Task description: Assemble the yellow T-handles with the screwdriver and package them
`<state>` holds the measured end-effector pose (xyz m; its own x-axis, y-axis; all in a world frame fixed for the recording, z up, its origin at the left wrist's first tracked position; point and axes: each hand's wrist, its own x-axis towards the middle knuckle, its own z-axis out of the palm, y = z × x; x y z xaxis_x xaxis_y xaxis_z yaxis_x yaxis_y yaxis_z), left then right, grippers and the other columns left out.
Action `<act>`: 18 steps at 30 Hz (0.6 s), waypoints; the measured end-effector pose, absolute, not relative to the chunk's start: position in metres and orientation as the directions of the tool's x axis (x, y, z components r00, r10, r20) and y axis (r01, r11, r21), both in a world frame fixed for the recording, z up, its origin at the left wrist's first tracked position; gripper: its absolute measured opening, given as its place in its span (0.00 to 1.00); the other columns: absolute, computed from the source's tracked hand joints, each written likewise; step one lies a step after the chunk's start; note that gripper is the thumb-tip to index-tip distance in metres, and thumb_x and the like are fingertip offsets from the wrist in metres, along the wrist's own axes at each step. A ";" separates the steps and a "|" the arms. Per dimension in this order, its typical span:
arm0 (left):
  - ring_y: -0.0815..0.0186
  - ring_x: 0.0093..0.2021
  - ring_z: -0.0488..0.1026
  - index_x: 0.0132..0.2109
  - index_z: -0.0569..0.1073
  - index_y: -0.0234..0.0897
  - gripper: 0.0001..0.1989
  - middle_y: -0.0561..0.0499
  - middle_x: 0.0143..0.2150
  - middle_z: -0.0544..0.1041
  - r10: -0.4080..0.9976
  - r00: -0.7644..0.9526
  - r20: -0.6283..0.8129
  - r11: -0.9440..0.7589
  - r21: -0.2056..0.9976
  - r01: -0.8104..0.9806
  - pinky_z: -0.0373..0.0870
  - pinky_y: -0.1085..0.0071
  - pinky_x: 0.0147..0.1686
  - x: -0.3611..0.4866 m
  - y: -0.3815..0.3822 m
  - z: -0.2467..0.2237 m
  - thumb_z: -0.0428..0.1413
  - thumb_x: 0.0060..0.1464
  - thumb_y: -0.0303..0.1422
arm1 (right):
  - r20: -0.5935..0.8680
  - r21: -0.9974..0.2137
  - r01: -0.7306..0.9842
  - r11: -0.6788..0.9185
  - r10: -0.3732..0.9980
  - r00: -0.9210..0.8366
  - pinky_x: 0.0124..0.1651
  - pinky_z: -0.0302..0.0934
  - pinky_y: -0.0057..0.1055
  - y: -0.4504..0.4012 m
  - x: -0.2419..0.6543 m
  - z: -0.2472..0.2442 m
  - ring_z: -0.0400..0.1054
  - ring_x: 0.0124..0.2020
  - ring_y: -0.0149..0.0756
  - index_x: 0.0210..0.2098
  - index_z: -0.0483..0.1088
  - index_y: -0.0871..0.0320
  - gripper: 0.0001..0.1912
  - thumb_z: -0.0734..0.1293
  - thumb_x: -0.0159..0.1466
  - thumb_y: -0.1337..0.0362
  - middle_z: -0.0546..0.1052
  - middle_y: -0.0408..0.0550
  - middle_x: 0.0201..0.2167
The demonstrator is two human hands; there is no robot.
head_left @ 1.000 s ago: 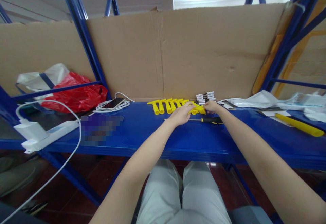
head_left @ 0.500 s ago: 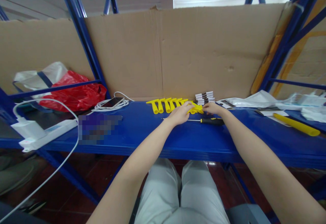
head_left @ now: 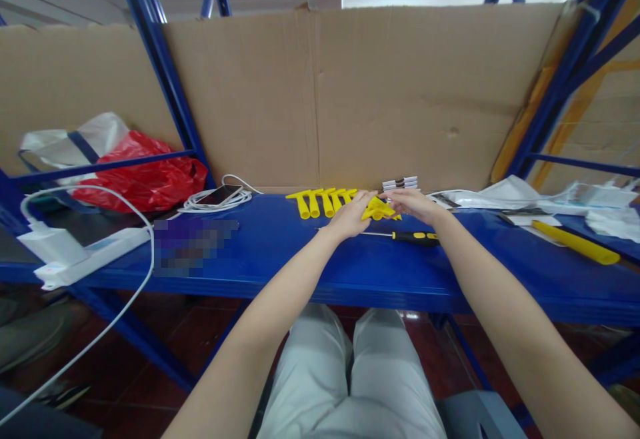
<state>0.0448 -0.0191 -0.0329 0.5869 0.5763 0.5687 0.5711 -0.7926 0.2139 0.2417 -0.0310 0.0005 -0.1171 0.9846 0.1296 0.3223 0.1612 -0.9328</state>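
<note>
Several yellow T-shaped plastic pieces (head_left: pixel 329 203) lie side by side in a row along the back of the blue shelf. My left hand (head_left: pixel 351 216) is closed on a yellow T-shaped piece (head_left: pixel 379 208) at the row's right end, its far fingers partly hidden. From the right, my right hand (head_left: pixel 414 204) reaches to the same spot, fingers stretched out beside the yellow piece. A screwdriver (head_left: pixel 416 238) with a black and yellow handle lies just in front of both hands, its shaft pointing left. Behind the right hand is a stack of small white and black pieces (head_left: pixel 400 183).
On the left are a white power strip (head_left: pixel 113 250), a coiled white cable with a phone (head_left: pixel 220 196) and a red plastic bag (head_left: pixel 145 172). To the right lie a yellow tube-like piece (head_left: pixel 575 242) and white plastic wrapping (head_left: pixel 505 194). A cardboard sheet (head_left: pixel 400 92) stands behind.
My right hand has shifted slightly left, and its curled fingers have straightened. The yellow piece between my hands has turned a little. My view has tilted slightly.
</note>
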 end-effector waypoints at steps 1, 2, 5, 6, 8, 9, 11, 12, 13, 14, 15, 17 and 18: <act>0.55 0.64 0.64 0.66 0.58 0.36 0.33 0.40 0.65 0.63 0.579 0.585 0.568 -0.790 0.216 0.573 0.64 0.56 0.61 0.045 -0.019 -0.033 0.53 0.53 0.24 | 0.108 -0.950 0.273 0.153 0.979 -0.174 0.34 0.69 0.27 -0.034 0.240 0.001 0.73 0.27 0.32 0.47 0.74 0.62 0.12 0.64 0.66 0.65 0.78 0.48 0.27; 0.56 0.63 0.64 0.66 0.58 0.37 0.33 0.41 0.65 0.63 0.580 0.582 0.570 -0.790 0.217 0.574 0.64 0.56 0.61 0.044 -0.020 -0.032 0.53 0.53 0.24 | 0.089 -0.959 0.245 0.143 0.971 -0.220 0.35 0.69 0.27 -0.036 0.238 0.000 0.74 0.27 0.32 0.48 0.73 0.61 0.13 0.66 0.65 0.66 0.79 0.48 0.28; 0.56 0.63 0.64 0.65 0.59 0.40 0.33 0.42 0.64 0.63 0.580 0.581 0.571 -0.788 0.212 0.579 0.64 0.56 0.61 0.044 -0.020 -0.031 0.53 0.53 0.23 | 0.065 -0.960 0.245 0.133 0.961 -0.267 0.32 0.67 0.26 -0.035 0.235 -0.003 0.72 0.25 0.30 0.51 0.72 0.59 0.18 0.69 0.61 0.70 0.80 0.48 0.30; 0.56 0.63 0.64 0.65 0.59 0.40 0.33 0.42 0.64 0.63 0.587 0.580 0.565 -0.782 0.209 0.588 0.65 0.56 0.61 0.043 -0.020 -0.031 0.53 0.53 0.23 | 0.076 -0.959 0.245 0.140 0.964 -0.254 0.31 0.67 0.25 -0.033 0.235 -0.005 0.71 0.24 0.29 0.51 0.72 0.59 0.18 0.69 0.60 0.71 0.80 0.48 0.30; 0.55 0.63 0.64 0.65 0.58 0.41 0.33 0.42 0.65 0.62 0.608 0.575 0.548 -0.763 0.203 0.613 0.66 0.55 0.60 0.043 -0.020 -0.031 0.53 0.53 0.24 | 0.113 -0.959 0.234 0.161 0.972 -0.206 0.30 0.65 0.24 -0.028 0.236 -0.007 0.69 0.24 0.27 0.51 0.73 0.60 0.18 0.67 0.61 0.72 0.80 0.48 0.30; 0.55 0.63 0.64 0.65 0.58 0.41 0.33 0.43 0.65 0.62 0.615 0.574 0.541 -0.757 0.202 0.621 0.66 0.54 0.60 0.043 -0.020 -0.031 0.53 0.53 0.23 | 0.135 -0.958 0.227 0.172 0.976 -0.171 0.29 0.65 0.23 -0.026 0.237 -0.008 0.69 0.24 0.27 0.50 0.73 0.60 0.17 0.66 0.61 0.73 0.79 0.48 0.30; 0.55 0.63 0.64 0.65 0.59 0.42 0.33 0.43 0.65 0.62 0.613 0.580 0.537 -0.762 0.206 0.614 0.66 0.54 0.60 0.043 -0.020 -0.031 0.52 0.52 0.23 | 0.187 -0.956 0.216 0.200 0.979 -0.077 0.29 0.64 0.22 -0.021 0.239 -0.008 0.68 0.24 0.26 0.49 0.73 0.61 0.17 0.64 0.61 0.74 0.78 0.47 0.30; 0.55 0.63 0.64 0.65 0.59 0.42 0.33 0.44 0.65 0.62 0.604 0.587 0.539 -0.771 0.210 0.601 0.65 0.54 0.61 0.043 -0.020 -0.031 0.52 0.52 0.22 | 0.215 -0.954 0.208 0.216 0.976 -0.025 0.29 0.63 0.22 -0.019 0.240 -0.008 0.68 0.24 0.26 0.48 0.73 0.61 0.16 0.64 0.61 0.74 0.78 0.47 0.29; 0.56 0.63 0.65 0.65 0.60 0.41 0.32 0.44 0.65 0.62 0.594 0.594 0.543 -0.782 0.214 0.586 0.64 0.55 0.61 0.043 -0.020 -0.031 0.52 0.52 0.22 | 0.243 -0.953 0.195 0.233 0.970 0.027 0.29 0.63 0.22 -0.018 0.242 -0.008 0.68 0.24 0.26 0.47 0.73 0.61 0.15 0.64 0.61 0.73 0.77 0.47 0.28; 0.56 0.62 0.65 0.64 0.60 0.41 0.32 0.44 0.64 0.63 0.582 0.600 0.548 -0.792 0.218 0.570 0.63 0.55 0.62 0.043 -0.019 -0.031 0.51 0.53 0.22 | 0.269 -0.952 0.175 0.253 0.960 0.076 0.29 0.63 0.22 -0.016 0.245 -0.007 0.67 0.24 0.26 0.45 0.74 0.61 0.14 0.64 0.61 0.73 0.76 0.46 0.26; 0.57 0.62 0.65 0.64 0.61 0.40 0.31 0.44 0.64 0.63 0.571 0.605 0.555 -0.802 0.220 0.555 0.63 0.55 0.62 0.043 -0.019 -0.031 0.51 0.53 0.22 | 0.290 -0.951 0.150 0.272 0.949 0.120 0.29 0.63 0.23 -0.014 0.247 -0.007 0.67 0.23 0.26 0.44 0.74 0.61 0.13 0.63 0.61 0.73 0.75 0.46 0.25; 0.58 0.61 0.66 0.64 0.62 0.40 0.30 0.44 0.63 0.64 0.546 0.611 0.574 -0.821 0.221 0.526 0.62 0.56 0.63 0.042 -0.019 -0.031 0.51 0.53 0.22 | 0.319 -0.947 0.095 0.306 0.925 0.207 0.30 0.63 0.24 -0.012 0.253 -0.006 0.66 0.22 0.27 0.40 0.74 0.61 0.12 0.62 0.60 0.73 0.74 0.45 0.23; 0.58 0.61 0.66 0.63 0.62 0.41 0.30 0.44 0.62 0.65 0.532 0.611 0.585 -0.830 0.220 0.512 0.62 0.56 0.63 0.042 -0.019 -0.030 0.50 0.54 0.22 | 0.331 -0.944 0.077 0.322 0.911 0.247 0.30 0.63 0.24 -0.010 0.256 -0.006 0.65 0.22 0.27 0.39 0.74 0.62 0.12 0.61 0.60 0.73 0.72 0.45 0.22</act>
<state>0.0424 -0.0187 -0.0303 0.6114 0.5325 0.5854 0.5121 -0.8302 0.2203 0.2559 -0.0103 -0.0058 0.2468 0.9107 0.3312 0.0772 0.3222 -0.9435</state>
